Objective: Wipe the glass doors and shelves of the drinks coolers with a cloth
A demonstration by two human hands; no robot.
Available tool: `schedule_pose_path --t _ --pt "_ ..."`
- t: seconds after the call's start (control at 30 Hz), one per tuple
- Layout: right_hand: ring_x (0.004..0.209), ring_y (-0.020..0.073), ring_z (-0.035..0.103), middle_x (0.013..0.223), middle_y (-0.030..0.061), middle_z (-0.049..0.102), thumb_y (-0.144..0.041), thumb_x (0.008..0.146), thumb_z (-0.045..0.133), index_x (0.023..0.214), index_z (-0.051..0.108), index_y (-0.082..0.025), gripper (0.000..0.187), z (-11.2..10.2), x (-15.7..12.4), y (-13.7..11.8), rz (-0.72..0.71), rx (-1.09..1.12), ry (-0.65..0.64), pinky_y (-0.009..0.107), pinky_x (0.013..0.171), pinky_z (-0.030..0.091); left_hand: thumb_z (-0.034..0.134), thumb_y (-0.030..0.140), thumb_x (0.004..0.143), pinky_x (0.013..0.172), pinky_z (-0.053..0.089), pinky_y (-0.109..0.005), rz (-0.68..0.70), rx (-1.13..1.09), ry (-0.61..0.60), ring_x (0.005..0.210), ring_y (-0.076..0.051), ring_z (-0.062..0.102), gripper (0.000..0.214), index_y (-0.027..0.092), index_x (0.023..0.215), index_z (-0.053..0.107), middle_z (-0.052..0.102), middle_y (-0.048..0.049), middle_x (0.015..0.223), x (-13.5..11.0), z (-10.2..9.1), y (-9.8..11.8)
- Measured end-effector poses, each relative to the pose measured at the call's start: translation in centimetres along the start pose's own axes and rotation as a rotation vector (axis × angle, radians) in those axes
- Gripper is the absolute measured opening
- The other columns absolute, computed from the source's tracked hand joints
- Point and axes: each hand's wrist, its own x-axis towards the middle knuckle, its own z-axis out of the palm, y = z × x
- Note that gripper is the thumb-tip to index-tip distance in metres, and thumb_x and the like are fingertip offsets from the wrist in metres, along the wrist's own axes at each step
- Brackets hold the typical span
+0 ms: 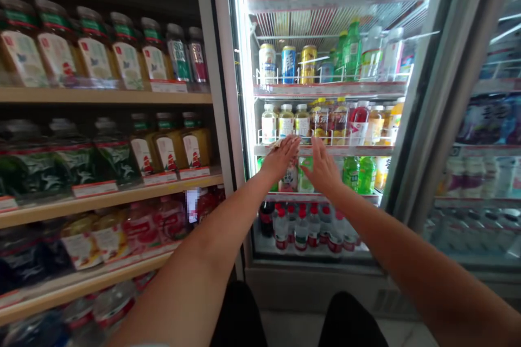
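My left hand [284,156] is stretched toward the lit drinks fridge [331,90], its fingers closed over a pale, crumpled cloth [278,144]. Most of that cloth is hidden under the hand. Just to its right, my right hand [324,169] is held up with the fingers extended and the thumb apart, holding nothing. Both hands are in front of a shelf edge [358,150] below a row of bottles. Behind them, green bottles [367,174] stand on the shelf below. Whether either hand touches glass or the shelf edge, I cannot tell.
Wooden shelves [106,96] with rows of bottles run along the left. A metal upright [228,97] separates them from the fridge. Red-capped bottles [301,227] stand at the fridge bottom. Another fridge section [480,173] is on the right. My knees [243,312] show below.
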Motion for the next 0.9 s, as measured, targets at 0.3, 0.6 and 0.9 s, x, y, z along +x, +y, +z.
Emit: schedule_pose_path --t 0.3,0.6,0.9 --pt "0.147 0.0295 0.048 0.156 0.0182 0.05 -0.017 0.095 0.054 0.154 0.049 -0.01 0.059 -0.2 2.9 -2.0 -0.089 0.039 -0.098 0.044 0.121 0.045 0.041 0.012 0.106 0.125 0.043 -0.035 0.014 -0.03 0.065 0.158 -0.018 0.032 0.06 0.016 0.165 0.032 0.034 -0.0081 0.171 1.7 -1.0 1.4" --pt "0.135 0.0343 0.052 0.144 0.0203 0.057 -0.008 0.095 0.044 0.129 0.069 -0.007 0.042 -6.4 7.0 4.3 -0.028 -0.099 0.106 0.052 0.117 0.046 0.047 0.024 0.107 0.132 0.007 -0.063 -0.244 0.103 0.172 0.163 -0.034 0.001 0.065 0.015 0.169 0.027 0.014 -0.0122 0.176 2.6 -3.3 -3.0" --pt "0.163 0.0289 0.018 0.173 0.012 0.026 -0.021 0.102 0.048 0.163 0.04 -0.012 0.062 -1.2 1.4 4.5 -0.3 -0.182 -0.092 0.053 0.135 0.023 0.046 0.028 0.107 0.131 -0.007 -0.063 -0.336 0.109 0.19 0.163 -0.032 -0.007 0.069 0.02 0.171 0.02 0.009 -0.0069 0.177 2.1 0.3 -3.8"
